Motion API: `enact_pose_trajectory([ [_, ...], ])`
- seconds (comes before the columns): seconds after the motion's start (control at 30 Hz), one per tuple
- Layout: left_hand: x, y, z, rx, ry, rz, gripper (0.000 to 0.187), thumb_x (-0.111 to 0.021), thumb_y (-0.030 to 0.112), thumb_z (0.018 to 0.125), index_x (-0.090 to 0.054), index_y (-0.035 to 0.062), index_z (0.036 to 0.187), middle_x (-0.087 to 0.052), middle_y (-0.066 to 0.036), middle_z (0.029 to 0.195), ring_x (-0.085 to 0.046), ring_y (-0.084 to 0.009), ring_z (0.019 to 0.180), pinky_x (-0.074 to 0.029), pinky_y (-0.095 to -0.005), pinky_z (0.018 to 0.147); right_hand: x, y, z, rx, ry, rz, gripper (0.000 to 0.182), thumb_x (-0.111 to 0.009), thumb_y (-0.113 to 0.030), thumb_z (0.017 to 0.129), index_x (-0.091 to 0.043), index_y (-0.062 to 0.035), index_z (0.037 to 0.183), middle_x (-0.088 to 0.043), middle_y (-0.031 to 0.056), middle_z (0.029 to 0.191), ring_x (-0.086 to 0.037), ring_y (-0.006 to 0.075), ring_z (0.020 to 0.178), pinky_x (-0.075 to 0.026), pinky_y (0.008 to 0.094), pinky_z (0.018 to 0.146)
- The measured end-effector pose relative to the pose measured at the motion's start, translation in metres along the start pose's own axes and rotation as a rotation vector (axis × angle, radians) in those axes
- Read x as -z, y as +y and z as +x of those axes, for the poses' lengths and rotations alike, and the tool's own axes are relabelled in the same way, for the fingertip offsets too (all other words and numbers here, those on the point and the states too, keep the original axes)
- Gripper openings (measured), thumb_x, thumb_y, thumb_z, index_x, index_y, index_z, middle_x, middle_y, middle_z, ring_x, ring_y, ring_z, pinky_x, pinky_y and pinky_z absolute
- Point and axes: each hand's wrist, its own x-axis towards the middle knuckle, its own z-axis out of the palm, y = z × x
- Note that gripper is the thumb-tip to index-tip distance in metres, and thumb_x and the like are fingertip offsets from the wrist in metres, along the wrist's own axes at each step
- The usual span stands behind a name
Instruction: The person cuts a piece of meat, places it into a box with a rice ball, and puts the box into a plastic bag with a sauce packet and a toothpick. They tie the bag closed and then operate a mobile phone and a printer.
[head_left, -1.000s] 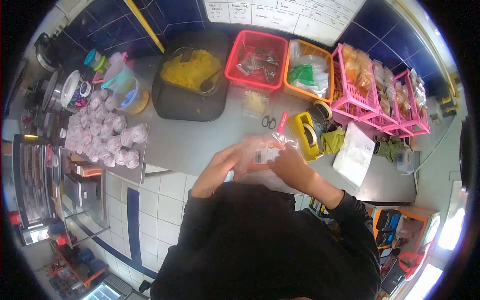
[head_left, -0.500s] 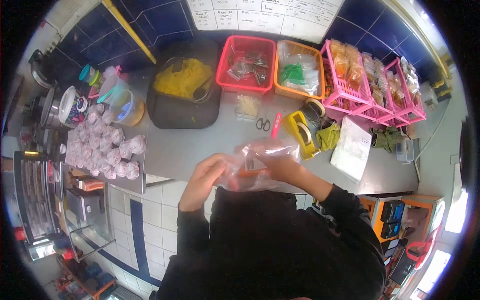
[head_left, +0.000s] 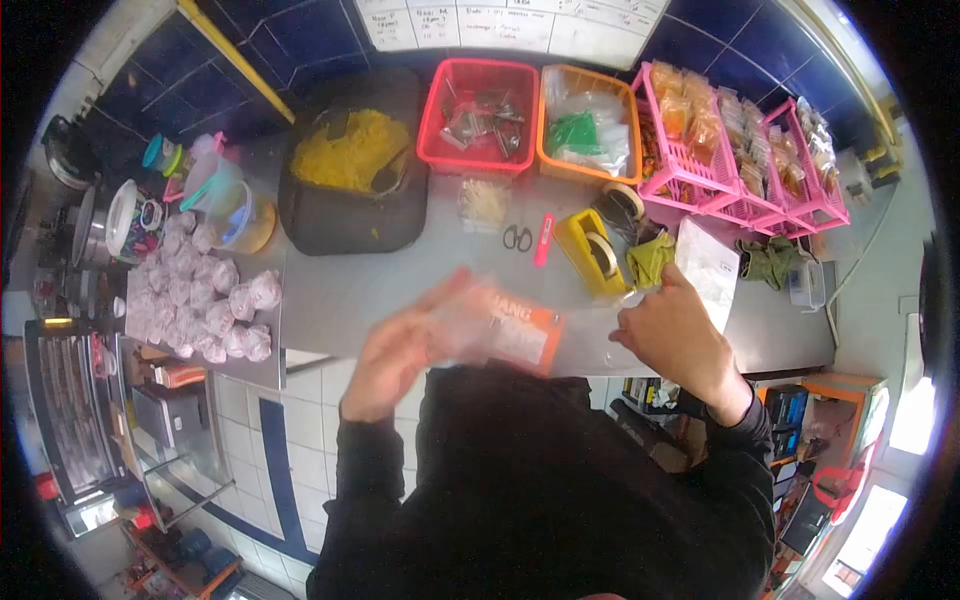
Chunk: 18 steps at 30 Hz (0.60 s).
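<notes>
My left hand [head_left: 395, 350], blurred by motion, is closed on the edge of a clear plastic bag [head_left: 460, 325]. An orange and white printed label [head_left: 525, 335] shows through the bag, which hangs above the front edge of the steel table. To its right, my right hand [head_left: 675, 335] has its index finger stretched out and some other fingers curled; I see nothing held in it. Just up and left of that hand stands a yellow tape dispenser [head_left: 592, 255] with a roll of tape. By the index fingertip lies a green cloth [head_left: 652, 260].
Scissors [head_left: 517, 237] and a pink cutter [head_left: 544, 240] lie mid-table. Behind are a black tray [head_left: 305, 225] of yellow food, a red basket [head_left: 475, 160], an orange basket [head_left: 588, 172] and pink racks [head_left: 700, 195] of packets. Several wrapped bundles [head_left: 220, 318] sit left.
My right hand has come out of the bag and moved right, to beside the tape dispenser. The bag stays in my left hand, its label now turned more into view.
</notes>
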Motion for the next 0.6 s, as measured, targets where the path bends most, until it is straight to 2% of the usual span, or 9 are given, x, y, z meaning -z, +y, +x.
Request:
enact_pose_trajectory([
  [0.1, -0.001, 0.007, 0.0, -0.042, -0.108, 0.256, 0.029, -0.061, 0.021, 0.098, -0.072, -0.0027, 0.109, -0.034, -0.024, 0.16, -0.047, -0.0352, 0.14, -0.042, -0.0455, 0.111, 0.02, 0.001, -0.01, 0.035, 0.113, 0.158, 0.032, -0.062, -0.038, 0.095, -0.073, -0.0154, 0.076, -0.069, 0.0054, 0.067, -0.067, 0.0221, 0.069, -0.038, 0.0394, 0.089],
  [0.17, -0.004, 0.008, -0.002, 0.046, 0.037, 0.176, 0.023, -0.062, 0.014, 0.095, -0.074, -0.001, 0.107, -0.05, -0.018, 0.144, -0.054, -0.0284, 0.131, -0.044, -0.0377, 0.106, 0.018, 0.0, -0.006, 0.07, 0.147, 0.155, 0.031, -0.064, -0.04, 0.093, -0.074, -0.0137, 0.08, -0.069, 0.0068, 0.069, -0.067, 0.0235, 0.07, -0.04, 0.0387, 0.087],
  [0.27, 0.018, 0.001, -0.004, 0.188, -0.102, 0.457, 0.02, -0.059, 0.004, 0.094, -0.073, -0.0009, 0.108, -0.055, -0.005, 0.118, -0.055, -0.0164, 0.11, -0.044, -0.0279, 0.092, -0.017, 0.009, 0.015, 0.338, -0.153, 0.46, 0.027, -0.07, -0.036, 0.089, -0.075, -0.0087, 0.091, -0.072, 0.0108, 0.078, -0.069, 0.0275, 0.077, -0.047, 0.0385, 0.082],
  [0.3, 0.02, -0.007, -0.004, 0.16, -0.099, 0.491, 0.023, -0.063, 0.015, 0.097, -0.07, -0.004, 0.106, -0.057, -0.009, 0.109, -0.062, -0.0216, 0.101, -0.052, -0.0352, 0.091, -0.018, 0.017, 0.023, 0.316, -0.141, 0.45, 0.027, -0.07, -0.036, 0.089, -0.075, -0.0087, 0.091, -0.072, 0.0108, 0.078, -0.069, 0.0275, 0.077, -0.047, 0.0385, 0.082],
  [0.37, 0.014, -0.012, 0.0, 0.228, -0.017, 0.249, 0.018, -0.061, 0.01, 0.097, -0.068, -0.0039, 0.106, -0.058, -0.011, 0.11, -0.063, -0.0231, 0.101, -0.056, -0.0367, 0.088, -0.022, 0.039, 0.04, 0.493, -0.198, 1.014, 0.023, -0.067, -0.025, 0.091, -0.075, -0.0054, 0.098, -0.075, 0.0119, 0.085, -0.071, 0.0261, 0.08, -0.052, 0.0387, 0.077],
  [0.4, 0.014, -0.013, 0.002, 0.222, -0.032, 0.255, 0.018, -0.061, 0.01, 0.097, -0.068, -0.0039, 0.106, -0.058, -0.011, 0.11, -0.063, -0.0231, 0.101, -0.056, -0.0367, 0.088, -0.035, 0.053, 0.053, 0.544, 0.059, 1.212, 0.023, -0.063, -0.018, 0.091, -0.074, -0.0045, 0.105, -0.076, 0.0118, 0.088, -0.072, 0.0233, 0.08, -0.054, 0.0374, 0.071],
  [0.47, 0.02, -0.017, 0.005, 0.254, -0.011, 0.216, 0.017, -0.059, 0.009, 0.098, -0.067, -0.0042, 0.106, -0.058, -0.012, 0.111, -0.065, -0.0247, 0.1, -0.059, -0.0384, 0.086, -0.051, 0.09, 0.08, 0.141, 0.265, 1.326, 0.024, -0.061, -0.014, 0.09, -0.073, -0.0056, 0.108, -0.076, 0.0099, 0.089, -0.071, 0.0206, 0.08, -0.055, 0.0365, 0.074],
  [0.5, 0.024, -0.02, 0.006, 0.245, -0.025, 0.223, 0.017, -0.059, 0.009, 0.098, -0.067, -0.0042, 0.106, -0.058, -0.012, 0.111, -0.065, -0.0247, 0.1, -0.059, -0.0384, 0.086, -0.076, 0.101, 0.106, -0.074, 0.583, 1.138, 0.024, -0.065, -0.013, 0.087, -0.073, -0.0055, 0.108, -0.075, 0.012, 0.093, -0.072, 0.026, 0.078, -0.055, 0.0353, 0.071],
  [0.6, 0.033, -0.025, 0.007, 0.229, -0.001, 0.325, 0.018, -0.058, 0.005, 0.097, -0.067, -0.0055, 0.108, -0.059, -0.011, 0.109, -0.065, -0.024, 0.1, -0.059, -0.0399, 0.087, -0.139, 0.151, 0.159, -0.558, 0.7, 0.274, 0.017, -0.067, -0.012, 0.082, -0.073, -0.0099, 0.098, -0.069, 0.011, 0.093, -0.067, 0.0331, 0.092, -0.052, 0.0441, 0.079],
])
